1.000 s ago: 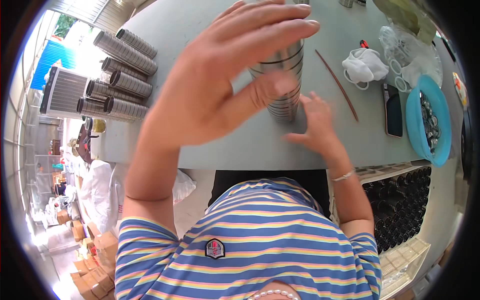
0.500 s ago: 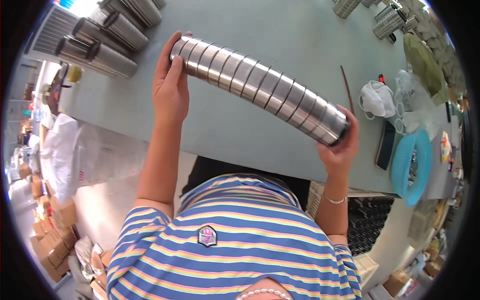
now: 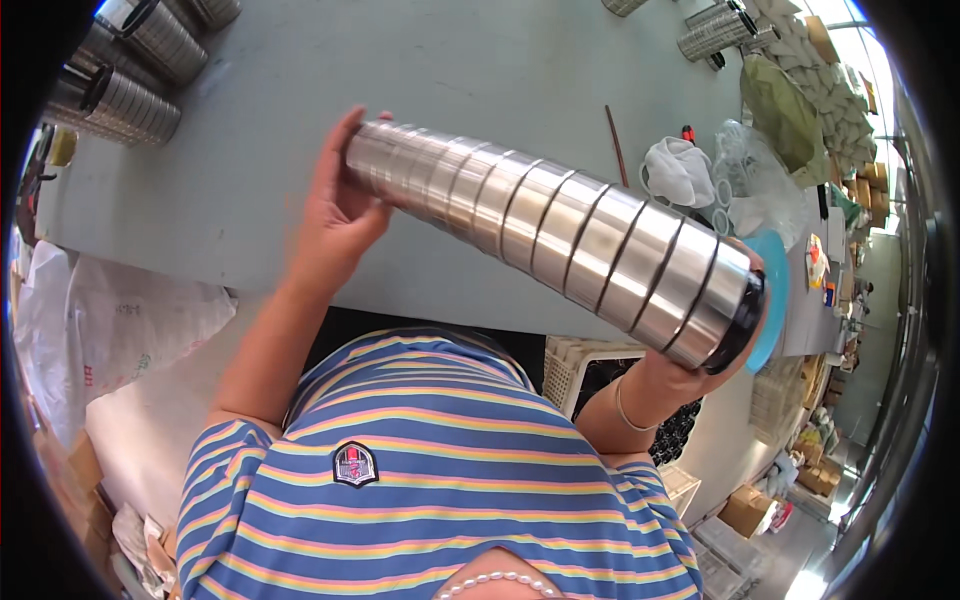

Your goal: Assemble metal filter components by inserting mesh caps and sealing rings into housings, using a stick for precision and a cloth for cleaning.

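Observation:
A long stack of shiny metal rings (image 3: 560, 230) with dark seams between them spans the space between my two hands, held above the grey table. Its far left end rests in my left hand (image 3: 345, 205), the thumb below and the fingertips over the top edge. My right hand (image 3: 700, 370) grips the near right end from beneath and behind, by a black rim (image 3: 738, 322); most of its fingers are hidden by the stack. The right end is lower and closer to me than the left.
Similar metal stacks (image 3: 165, 45) stand at the table's upper left, and more (image 3: 715, 38) lie at the upper right. A white cloth bundle (image 3: 678, 172), a thin brown stick (image 3: 615, 145), clear plastic bags (image 3: 760, 190) and a blue basket (image 3: 775, 300) are on the right. A cream crate (image 3: 570, 370) sits below the table edge.
The stack's right end has come up closer to me and to the right, so it looks larger. My left hand has shifted slightly down. The view has turned toward the right.

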A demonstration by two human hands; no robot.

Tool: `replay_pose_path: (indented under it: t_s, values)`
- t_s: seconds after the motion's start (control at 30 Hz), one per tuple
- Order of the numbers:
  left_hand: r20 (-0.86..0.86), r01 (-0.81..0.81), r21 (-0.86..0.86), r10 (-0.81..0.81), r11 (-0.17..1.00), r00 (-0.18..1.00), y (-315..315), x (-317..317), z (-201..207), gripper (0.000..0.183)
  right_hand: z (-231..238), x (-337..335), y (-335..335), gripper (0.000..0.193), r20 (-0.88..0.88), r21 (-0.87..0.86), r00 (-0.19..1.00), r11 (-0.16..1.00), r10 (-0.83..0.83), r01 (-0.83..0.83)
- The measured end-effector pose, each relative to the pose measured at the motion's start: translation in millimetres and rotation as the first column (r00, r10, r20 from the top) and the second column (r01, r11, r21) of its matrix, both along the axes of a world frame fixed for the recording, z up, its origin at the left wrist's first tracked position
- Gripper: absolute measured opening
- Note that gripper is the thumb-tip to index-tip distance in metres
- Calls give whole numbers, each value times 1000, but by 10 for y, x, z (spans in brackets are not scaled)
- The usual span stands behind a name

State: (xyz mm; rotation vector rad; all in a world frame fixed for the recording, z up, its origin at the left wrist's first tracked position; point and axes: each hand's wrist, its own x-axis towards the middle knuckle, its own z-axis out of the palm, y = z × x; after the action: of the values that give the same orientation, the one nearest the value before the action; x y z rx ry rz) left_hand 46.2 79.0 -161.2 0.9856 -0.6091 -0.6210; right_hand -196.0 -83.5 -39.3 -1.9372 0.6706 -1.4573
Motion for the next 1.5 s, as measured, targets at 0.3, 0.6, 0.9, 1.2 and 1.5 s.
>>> replay_pose_path:
  t_s: [0.3, 0.6, 0.9, 1.2, 1.5]
  values:
    - [-239, 367, 244, -312, 898, 920, -103, -398, -97, 83, 607, 632, -223, 61, -158, -25, 985, 997, 71, -76]
    - [-417, 581, 154, -480, 800, 772, -29, -354, 21, 82, 1100, 1223, -466, 57, -451, 79, 888, 995, 85, -55]
    - [-438, 616, 60, -534, 785, 723, 49, -331, 88, 78, 1227, 1309, -257, 57, -376, 127, 892, 967, 251, -219]
    - [284, 66, 416, -198, 907, 938, -15, -373, -54, 77, 1157, 1115, -405, 74, -546, -276, 715, 712, 437, -646]
    - [567, -22, -106, 79, 994, 820, -110, 202, 884, 64, 713, 901, -160, 88, -353, 53, 606, 662, 713, -747]
